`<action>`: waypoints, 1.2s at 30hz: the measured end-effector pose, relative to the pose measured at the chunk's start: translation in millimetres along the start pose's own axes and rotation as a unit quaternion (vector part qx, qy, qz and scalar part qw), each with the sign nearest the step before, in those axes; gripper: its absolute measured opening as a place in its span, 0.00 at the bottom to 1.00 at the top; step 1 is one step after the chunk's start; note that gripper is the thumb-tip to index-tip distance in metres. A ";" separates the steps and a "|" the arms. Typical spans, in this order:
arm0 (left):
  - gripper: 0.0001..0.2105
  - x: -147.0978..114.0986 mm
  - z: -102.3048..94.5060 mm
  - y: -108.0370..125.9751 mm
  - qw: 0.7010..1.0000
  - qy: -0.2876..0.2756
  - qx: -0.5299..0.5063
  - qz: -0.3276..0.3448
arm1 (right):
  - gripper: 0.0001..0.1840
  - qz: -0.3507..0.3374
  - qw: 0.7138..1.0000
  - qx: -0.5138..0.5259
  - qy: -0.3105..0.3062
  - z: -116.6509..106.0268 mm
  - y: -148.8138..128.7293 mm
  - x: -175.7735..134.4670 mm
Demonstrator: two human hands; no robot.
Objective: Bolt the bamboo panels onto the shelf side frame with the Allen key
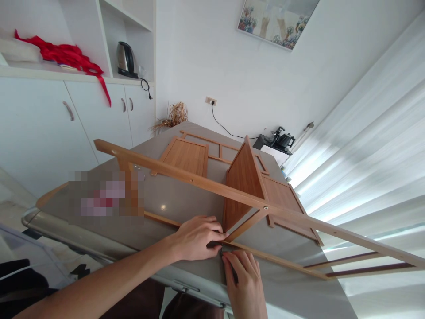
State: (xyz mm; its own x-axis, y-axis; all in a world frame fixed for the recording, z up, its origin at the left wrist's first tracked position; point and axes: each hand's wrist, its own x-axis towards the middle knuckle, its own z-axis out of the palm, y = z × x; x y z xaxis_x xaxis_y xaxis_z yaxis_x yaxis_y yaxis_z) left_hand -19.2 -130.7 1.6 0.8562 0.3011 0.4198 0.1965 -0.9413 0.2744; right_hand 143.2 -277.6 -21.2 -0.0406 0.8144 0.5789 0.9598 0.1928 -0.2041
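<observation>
The left hand (199,239) lies at the foot of the upright panel (244,173), its fingertips at the lower rail (275,260) of the wooden frame (212,188); whether it grips the rail cannot be told. The right hand (244,274) sits just beside it on the near side, fingers curled; what it grasps, if anything, is unclear.

The frame stands along the near part of the grey table (186,201), its upper rail slanting from left to right and passing beyond the table's right edge towards the white curtain (381,155). Bare tabletop shows left of the upright panel and at the near right. Both hands work close to the near edge; a flat panel (186,155) occupies the far side, another (292,204) the right.

At far left, the open shelving (103,40) holds red fabric (68,55) in one compartment and a kettle (126,60) in the next, above closed doors.
</observation>
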 end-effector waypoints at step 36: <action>0.14 -1.5 1.4 -2.0 1.000 -0.001 0.000 0.007 | 0.15 -0.082 0.984 -0.149 -0.049 -10.5 -5.9 4.0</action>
State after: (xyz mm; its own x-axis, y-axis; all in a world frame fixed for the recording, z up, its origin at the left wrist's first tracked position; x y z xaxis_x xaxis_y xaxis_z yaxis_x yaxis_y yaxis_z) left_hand -20.3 -129.6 -0.8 0.8595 0.2877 0.4226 0.1840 -0.9453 0.2693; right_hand 140.3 -281.3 -9.4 -0.2146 0.8373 0.5029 0.9763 0.1689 0.1353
